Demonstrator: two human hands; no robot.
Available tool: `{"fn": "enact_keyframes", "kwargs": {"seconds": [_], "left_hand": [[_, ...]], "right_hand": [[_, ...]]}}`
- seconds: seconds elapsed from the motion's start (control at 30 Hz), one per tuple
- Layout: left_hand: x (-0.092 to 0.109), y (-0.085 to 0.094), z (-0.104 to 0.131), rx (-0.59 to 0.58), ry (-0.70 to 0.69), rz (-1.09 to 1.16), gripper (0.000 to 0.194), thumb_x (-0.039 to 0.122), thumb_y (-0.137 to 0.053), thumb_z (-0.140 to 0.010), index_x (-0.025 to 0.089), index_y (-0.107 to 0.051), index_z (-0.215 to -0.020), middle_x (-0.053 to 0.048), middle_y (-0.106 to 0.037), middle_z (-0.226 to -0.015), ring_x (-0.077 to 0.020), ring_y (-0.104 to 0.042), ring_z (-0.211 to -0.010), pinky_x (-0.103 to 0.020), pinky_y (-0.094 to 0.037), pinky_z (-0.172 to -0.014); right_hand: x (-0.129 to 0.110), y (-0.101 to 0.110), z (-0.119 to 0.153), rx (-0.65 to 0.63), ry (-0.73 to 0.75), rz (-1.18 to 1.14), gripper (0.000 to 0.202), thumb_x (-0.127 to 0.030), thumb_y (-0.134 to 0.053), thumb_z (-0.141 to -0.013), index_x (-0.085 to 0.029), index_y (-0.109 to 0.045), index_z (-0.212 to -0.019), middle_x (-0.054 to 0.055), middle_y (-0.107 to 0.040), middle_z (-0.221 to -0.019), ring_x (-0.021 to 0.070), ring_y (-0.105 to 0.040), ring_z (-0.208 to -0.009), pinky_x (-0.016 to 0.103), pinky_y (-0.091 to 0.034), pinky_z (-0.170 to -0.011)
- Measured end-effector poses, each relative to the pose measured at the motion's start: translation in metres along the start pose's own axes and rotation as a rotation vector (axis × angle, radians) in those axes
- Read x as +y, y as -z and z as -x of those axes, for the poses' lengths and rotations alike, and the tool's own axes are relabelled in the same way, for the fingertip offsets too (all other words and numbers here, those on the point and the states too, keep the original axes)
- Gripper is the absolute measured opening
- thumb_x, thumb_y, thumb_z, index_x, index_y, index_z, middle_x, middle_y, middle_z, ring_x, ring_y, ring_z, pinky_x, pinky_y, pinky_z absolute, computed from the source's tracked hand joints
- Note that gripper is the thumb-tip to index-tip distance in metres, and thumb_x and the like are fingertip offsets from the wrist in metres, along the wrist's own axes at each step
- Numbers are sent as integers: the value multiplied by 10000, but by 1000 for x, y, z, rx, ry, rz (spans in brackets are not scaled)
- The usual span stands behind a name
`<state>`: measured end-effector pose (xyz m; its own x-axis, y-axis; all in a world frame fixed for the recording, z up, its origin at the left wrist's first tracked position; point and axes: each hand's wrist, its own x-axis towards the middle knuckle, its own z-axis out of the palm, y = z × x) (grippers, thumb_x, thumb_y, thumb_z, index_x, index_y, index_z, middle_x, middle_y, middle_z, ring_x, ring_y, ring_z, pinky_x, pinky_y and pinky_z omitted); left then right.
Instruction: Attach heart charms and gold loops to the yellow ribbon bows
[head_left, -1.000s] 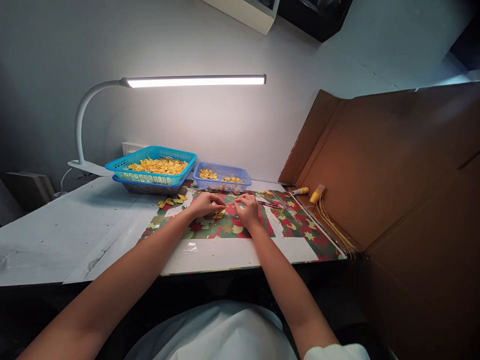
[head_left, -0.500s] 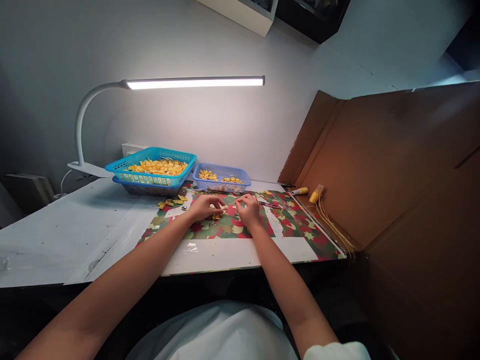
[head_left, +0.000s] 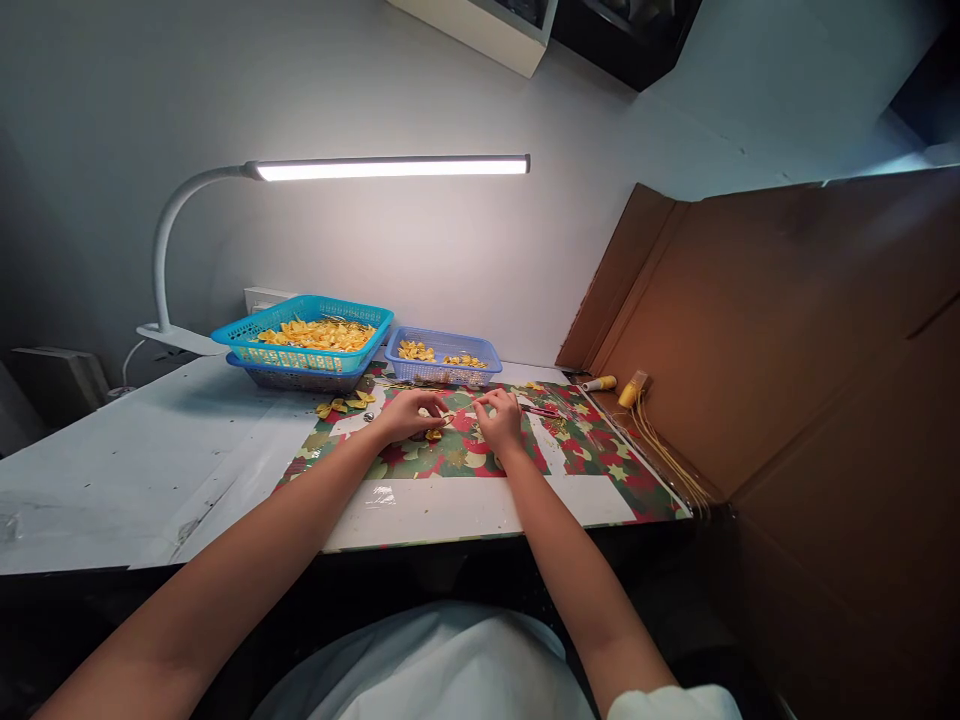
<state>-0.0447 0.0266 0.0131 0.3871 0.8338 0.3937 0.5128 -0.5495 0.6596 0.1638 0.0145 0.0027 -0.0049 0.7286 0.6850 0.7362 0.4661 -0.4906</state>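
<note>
My left hand [head_left: 405, 413] and my right hand [head_left: 499, 417] rest close together on a red and green patterned mat [head_left: 585, 450]. Between them lies a small yellow ribbon bow [head_left: 435, 433]; my left fingers pinch at it. My right fingertips pinch something thin that runs toward the left hand; it is too small to name. A few loose yellow bows [head_left: 345, 404] lie just left of my left hand.
A turquoise basket [head_left: 304, 343] full of yellow bows sits stacked on a darker basket at back left. A small blue basket [head_left: 444, 357] with a few bows stands beside it. A white desk lamp [head_left: 390, 166] hangs overhead. Cardboard wall [head_left: 787, 330], yellow spools [head_left: 634, 388] and gold strands [head_left: 667, 455] on the right.
Both hands have stayed almost in place, with the fingers shifting slightly around the bow. The view has tilted a little.
</note>
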Motion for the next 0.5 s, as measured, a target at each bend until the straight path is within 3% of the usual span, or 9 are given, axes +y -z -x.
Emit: {"fn": "enact_keyframes", "kwargs": {"seconds": [0.2, 0.5], "left_hand": [[3, -1, -1, -17, 8, -4, 357, 488, -543, -845, 186, -721, -911, -15, -765, -748, -179, -666, -672, -268, -495, -621], [-4, 3, -6, -66, -7, -137, 241, 376, -619, -924, 143, -672, -952, -47, -697, -971, -203, -661, -898, -408, -538, -835]], "right_hand": [[-3, 1, 2, -11, 12, -15, 143, -200, -624, -849, -227, -692, -725, 30, -691, -858, 229, -572, -906, 350, -425, -831], [-4, -1, 2, -10, 18, -26, 142, -204, -628, -845, -233, -697, -725, 27, -687, -848, 222, -568, -885, 354, -421, -835]]}}
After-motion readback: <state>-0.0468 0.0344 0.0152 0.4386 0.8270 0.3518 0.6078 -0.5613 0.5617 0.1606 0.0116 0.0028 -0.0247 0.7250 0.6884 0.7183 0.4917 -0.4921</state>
